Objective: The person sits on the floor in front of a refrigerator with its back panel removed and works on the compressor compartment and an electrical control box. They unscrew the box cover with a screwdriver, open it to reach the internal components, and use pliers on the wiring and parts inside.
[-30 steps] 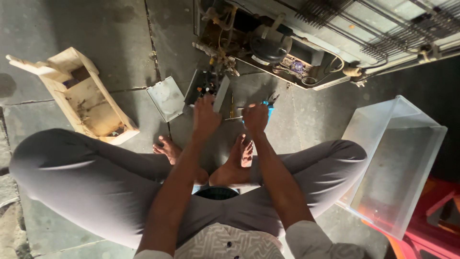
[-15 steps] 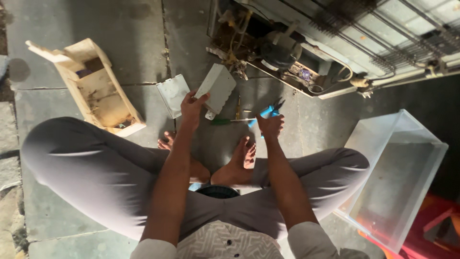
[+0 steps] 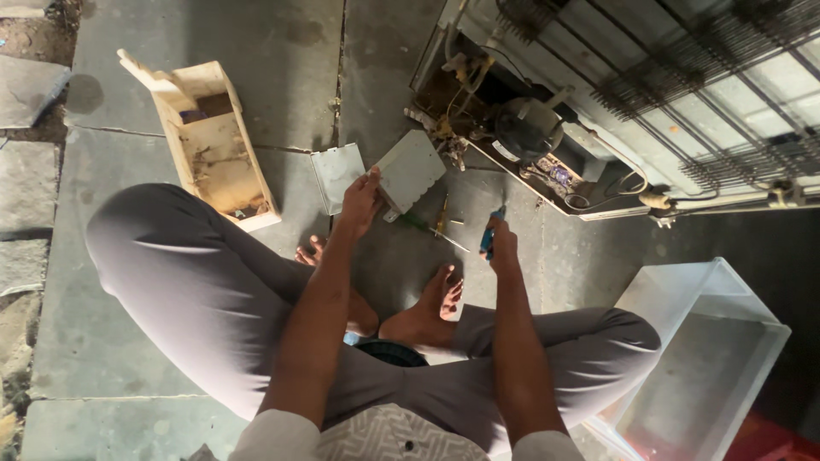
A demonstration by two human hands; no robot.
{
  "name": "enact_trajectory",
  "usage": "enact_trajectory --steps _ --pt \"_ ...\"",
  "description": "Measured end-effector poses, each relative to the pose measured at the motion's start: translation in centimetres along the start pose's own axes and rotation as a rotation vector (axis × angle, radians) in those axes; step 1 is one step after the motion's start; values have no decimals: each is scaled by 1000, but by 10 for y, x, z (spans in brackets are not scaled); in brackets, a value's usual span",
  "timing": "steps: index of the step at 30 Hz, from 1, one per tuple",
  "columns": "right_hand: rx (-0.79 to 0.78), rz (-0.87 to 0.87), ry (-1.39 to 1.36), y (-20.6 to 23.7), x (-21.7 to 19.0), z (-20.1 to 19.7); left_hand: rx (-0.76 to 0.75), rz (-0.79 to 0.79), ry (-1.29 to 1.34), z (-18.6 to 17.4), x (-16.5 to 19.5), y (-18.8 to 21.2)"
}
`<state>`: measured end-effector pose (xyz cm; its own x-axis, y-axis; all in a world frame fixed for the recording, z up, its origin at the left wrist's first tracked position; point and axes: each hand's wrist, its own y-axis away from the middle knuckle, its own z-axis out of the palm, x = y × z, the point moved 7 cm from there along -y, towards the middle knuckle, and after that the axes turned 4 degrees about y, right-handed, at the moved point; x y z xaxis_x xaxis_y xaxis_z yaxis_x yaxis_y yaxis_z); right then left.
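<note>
above the left hand [image 3: 359,203], a grey metal cover [image 3: 410,171], gripped at its lower edge

Bare feet [image 3: 427,312], bare forearms. Grey loose trousers [image 3: 196,299] with soft folds. Pale shirt [image 3: 393,435] with fine woven pattern, dark button at front, white rolled sleeves [image 3: 273,440] at elbows.

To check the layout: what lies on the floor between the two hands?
In the head view, a screwdriver lies between left hand and right hand.
</note>
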<state>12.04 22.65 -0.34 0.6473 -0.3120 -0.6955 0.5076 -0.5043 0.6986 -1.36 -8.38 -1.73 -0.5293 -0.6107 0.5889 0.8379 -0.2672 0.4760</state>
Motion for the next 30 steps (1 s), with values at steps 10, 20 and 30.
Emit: enact_trajectory --steps 10,20,30 --pt "-201 -577 238 73 -14 103 57 -115 25 0 -18 1" --pt "10 -764 874 149 -4 124 -36 -188 89 14 -58 4" --pt "156 -1105 908 151 16 131 -35 -192 -4 2 -67 -1"
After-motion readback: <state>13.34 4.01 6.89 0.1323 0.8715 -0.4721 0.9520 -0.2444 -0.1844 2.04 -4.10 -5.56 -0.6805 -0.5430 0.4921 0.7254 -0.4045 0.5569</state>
